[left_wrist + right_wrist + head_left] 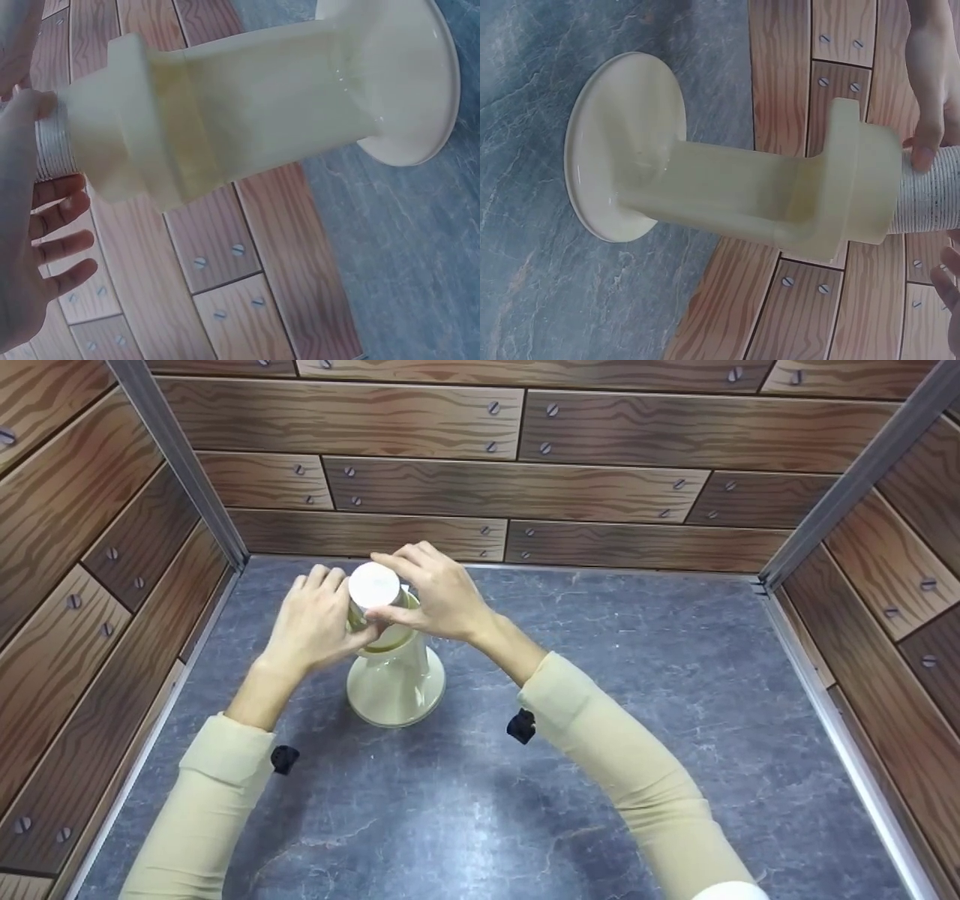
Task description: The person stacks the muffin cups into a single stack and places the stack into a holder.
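Note:
A cream stand [397, 682] with a wide round base [592, 150] and a flared collar [135, 124] stands upright. Out of its top rises a ribbed white stack [928, 201], like nested cups or piled discs, with a flat white top [373, 583]. My left hand [311, 619] grips the stack from the left, thumb across the near side. From the right, my right hand [446, 589] holds it between thumb and index finger near the top. In the left wrist view the outer left fingers [67, 251] extend beyond the stack.
The stand is on a dark grey marbled tabletop [480, 780]. Wood-plank panels [517, 487] close off the back and both sides, with metal strips [817, 660] along the edges. A small black device [520, 726] sits by each sleeve cuff.

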Available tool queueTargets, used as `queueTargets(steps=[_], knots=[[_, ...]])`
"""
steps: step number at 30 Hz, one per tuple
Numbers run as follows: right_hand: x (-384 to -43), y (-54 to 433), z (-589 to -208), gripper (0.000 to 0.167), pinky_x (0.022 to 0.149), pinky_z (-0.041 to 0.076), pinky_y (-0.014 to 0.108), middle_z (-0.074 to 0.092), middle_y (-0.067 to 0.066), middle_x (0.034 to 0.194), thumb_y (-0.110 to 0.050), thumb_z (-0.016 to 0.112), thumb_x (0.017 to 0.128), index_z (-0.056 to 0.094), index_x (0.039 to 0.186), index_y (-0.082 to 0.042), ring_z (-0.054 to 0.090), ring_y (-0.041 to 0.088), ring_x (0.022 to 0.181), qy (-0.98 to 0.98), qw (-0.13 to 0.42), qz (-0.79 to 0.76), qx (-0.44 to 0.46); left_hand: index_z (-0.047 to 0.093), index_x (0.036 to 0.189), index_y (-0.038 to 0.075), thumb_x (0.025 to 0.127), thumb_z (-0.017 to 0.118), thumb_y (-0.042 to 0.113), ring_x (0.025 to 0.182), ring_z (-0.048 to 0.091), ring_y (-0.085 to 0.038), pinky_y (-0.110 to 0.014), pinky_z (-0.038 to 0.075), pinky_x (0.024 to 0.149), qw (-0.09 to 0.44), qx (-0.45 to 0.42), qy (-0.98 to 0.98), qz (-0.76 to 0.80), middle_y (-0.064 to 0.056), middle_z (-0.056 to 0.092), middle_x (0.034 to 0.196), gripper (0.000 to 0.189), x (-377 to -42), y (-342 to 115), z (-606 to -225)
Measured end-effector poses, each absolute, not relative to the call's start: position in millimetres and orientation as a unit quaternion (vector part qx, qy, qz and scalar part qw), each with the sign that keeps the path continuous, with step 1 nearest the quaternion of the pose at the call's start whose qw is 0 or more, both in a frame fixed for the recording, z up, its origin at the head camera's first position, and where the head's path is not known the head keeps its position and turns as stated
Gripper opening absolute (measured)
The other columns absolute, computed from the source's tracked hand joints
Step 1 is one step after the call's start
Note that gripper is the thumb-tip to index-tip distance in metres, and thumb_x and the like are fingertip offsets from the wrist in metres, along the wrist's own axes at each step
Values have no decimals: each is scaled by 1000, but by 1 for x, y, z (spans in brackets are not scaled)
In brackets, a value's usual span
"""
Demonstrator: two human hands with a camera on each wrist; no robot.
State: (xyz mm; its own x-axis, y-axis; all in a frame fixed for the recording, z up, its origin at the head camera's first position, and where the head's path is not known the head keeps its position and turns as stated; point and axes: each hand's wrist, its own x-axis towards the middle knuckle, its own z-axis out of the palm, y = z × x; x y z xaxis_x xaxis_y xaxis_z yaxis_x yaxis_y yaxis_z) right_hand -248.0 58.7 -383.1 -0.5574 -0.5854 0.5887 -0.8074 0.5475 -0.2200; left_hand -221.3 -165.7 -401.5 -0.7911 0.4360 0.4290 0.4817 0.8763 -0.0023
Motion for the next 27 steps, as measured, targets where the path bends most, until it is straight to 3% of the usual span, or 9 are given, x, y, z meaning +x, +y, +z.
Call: queueTargets(steps=[14,27], knots=[[-251,55,-393,75,97,57,37,73,7,124,-53,78,90,62,146,-6,65,23,116,-866,189,267,378,66,119,-9,83,74,55,111,57,-40,-52,53,91,177,-232,-955,-57,-23,66,114,74,-223,-167,-404],[-254,54,-397,74,97,57,36,73,8,127,-51,78,90,61,146,-6,64,24,116,-868,174,275,375,66,109,-8,83,72,53,106,54,-39,-52,52,86,178,-233,-953,-81,-23,58,112,66,-226,-168,-412]])
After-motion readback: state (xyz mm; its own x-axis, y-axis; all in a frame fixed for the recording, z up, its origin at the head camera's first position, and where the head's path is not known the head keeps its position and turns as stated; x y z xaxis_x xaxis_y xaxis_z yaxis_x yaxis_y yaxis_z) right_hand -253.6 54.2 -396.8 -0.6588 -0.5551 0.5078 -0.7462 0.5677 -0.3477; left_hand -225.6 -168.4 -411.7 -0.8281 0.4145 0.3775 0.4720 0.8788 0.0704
